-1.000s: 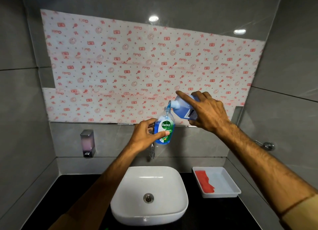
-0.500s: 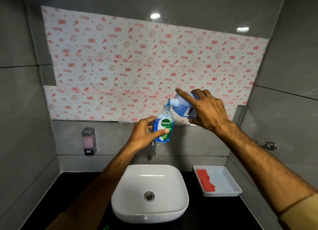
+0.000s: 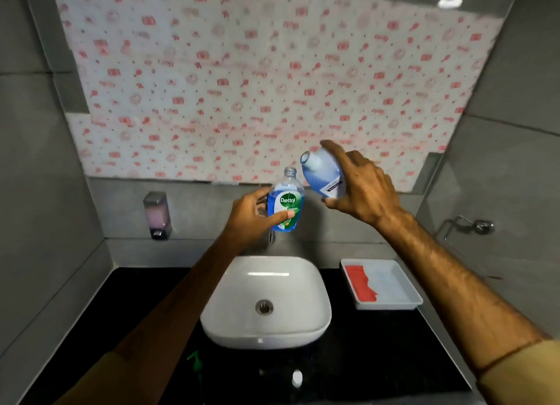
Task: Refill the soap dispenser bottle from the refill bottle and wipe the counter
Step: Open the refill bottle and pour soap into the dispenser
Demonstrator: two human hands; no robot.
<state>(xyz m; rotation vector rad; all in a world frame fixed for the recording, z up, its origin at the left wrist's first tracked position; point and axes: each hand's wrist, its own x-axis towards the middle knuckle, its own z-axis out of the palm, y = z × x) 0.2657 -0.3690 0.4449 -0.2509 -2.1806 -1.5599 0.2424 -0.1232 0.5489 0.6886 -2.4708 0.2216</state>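
Observation:
My left hand point(image 3: 253, 219) grips the clear soap dispenser bottle point(image 3: 286, 203), upright above the basin, its neck uncapped and its green label facing me; blue liquid fills most of it. My right hand point(image 3: 363, 189) holds the blue refill bottle point(image 3: 322, 174) up and to the right of the dispenser, tilted with its open mouth pointing up-left, clear of the dispenser's neck. No liquid stream shows between them. A red cloth point(image 3: 360, 283) lies in a white tray point(image 3: 400, 292) on the black counter point(image 3: 378, 344).
A white basin point(image 3: 266, 301) sits mid-counter with a tap behind it, mostly hidden by my left hand. A green pump head point(image 3: 195, 362) and a white cap point(image 3: 297, 377) lie near the counter's front edge. A wall soap dispenser point(image 3: 157, 215) hangs left; a metal holder point(image 3: 472, 225) right.
The refill bottle has tipped back up and lifted away from the dispenser's neck; the pour has stopped. Both hands sit lower in view, and the camera has tilted down.

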